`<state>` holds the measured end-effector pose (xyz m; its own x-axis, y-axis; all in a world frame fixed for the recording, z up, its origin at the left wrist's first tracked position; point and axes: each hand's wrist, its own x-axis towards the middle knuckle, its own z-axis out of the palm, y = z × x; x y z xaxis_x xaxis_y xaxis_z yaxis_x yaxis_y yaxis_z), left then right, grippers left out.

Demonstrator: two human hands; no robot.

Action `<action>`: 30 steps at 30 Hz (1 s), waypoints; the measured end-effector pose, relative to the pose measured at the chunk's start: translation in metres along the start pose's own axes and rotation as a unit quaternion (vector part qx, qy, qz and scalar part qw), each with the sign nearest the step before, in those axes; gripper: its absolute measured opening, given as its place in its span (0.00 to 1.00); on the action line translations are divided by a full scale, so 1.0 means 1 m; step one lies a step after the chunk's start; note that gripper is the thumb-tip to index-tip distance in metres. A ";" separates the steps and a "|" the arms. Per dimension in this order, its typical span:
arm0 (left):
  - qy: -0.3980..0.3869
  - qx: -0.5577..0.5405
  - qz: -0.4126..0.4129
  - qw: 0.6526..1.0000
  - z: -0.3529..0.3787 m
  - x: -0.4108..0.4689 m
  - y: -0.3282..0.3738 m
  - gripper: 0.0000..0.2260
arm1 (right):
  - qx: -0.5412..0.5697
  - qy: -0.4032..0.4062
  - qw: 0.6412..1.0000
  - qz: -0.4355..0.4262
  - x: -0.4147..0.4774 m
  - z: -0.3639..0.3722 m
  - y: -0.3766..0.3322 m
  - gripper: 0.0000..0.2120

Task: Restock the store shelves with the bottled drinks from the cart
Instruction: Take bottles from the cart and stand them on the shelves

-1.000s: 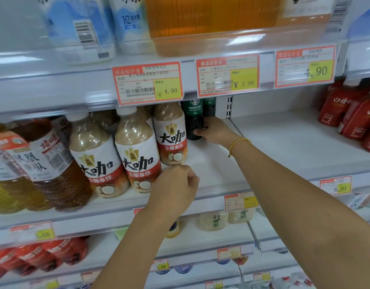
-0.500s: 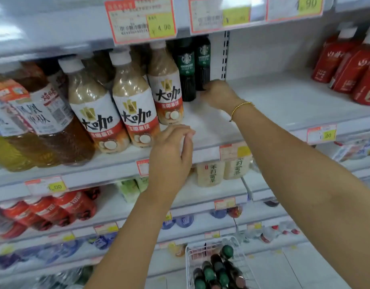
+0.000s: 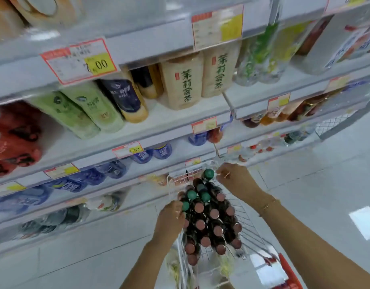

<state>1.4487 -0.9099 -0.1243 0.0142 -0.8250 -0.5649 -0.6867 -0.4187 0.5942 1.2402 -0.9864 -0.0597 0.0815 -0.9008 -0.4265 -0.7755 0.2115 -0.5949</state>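
Observation:
A white wire cart stands on the floor below me, packed with dark bottled drinks, most with pink caps and a few with green caps. My left hand is at the cart's left side, fingers closed around the neck of a green-capped bottle. My right hand is at the far end, fingers curled against another green-capped bottle that stands higher than the rest. The frame is motion-blurred.
Store shelves rise ahead and to the left, with cream tea bottles, green bottles, red bottles and blue water bottles on lower levels. Price tags line the shelf edges. Grey tiled floor lies to the right.
My view has swung down from the upper shelf to the cart. Both hands have left the shelf and dropped into the cart, closing on green-capped bottles.

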 end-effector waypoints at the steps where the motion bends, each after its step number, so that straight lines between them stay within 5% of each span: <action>1: -0.020 0.016 -0.027 0.999 0.014 0.010 -0.011 0.15 | -0.006 -0.034 0.998 0.049 0.005 0.023 0.022 0.10; 8: -0.024 0.015 -0.057 0.998 0.071 0.089 -0.047 0.20 | -0.002 -0.040 0.987 0.154 0.056 0.100 0.098 0.24; 16: -0.005 0.092 -0.010 0.996 0.112 0.169 -0.066 0.19 | -0.084 -0.042 0.994 0.054 0.138 0.149 0.112 0.30; 27: 0.042 0.057 0.010 0.997 0.110 0.176 -0.063 0.22 | -0.193 -0.055 0.977 0.071 0.144 0.157 0.119 0.38; 30: 0.070 0.040 0.014 0.997 0.095 0.161 -0.055 0.21 | -0.164 -0.032 0.983 0.071 0.136 0.153 0.113 0.32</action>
<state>1.4197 -0.9837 -0.3018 0.0906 -0.8832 -0.4602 -0.7443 -0.3671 0.5580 1.2595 -1.0275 -0.2887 -0.0106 -0.8428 -0.5381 -0.9410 0.1904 -0.2798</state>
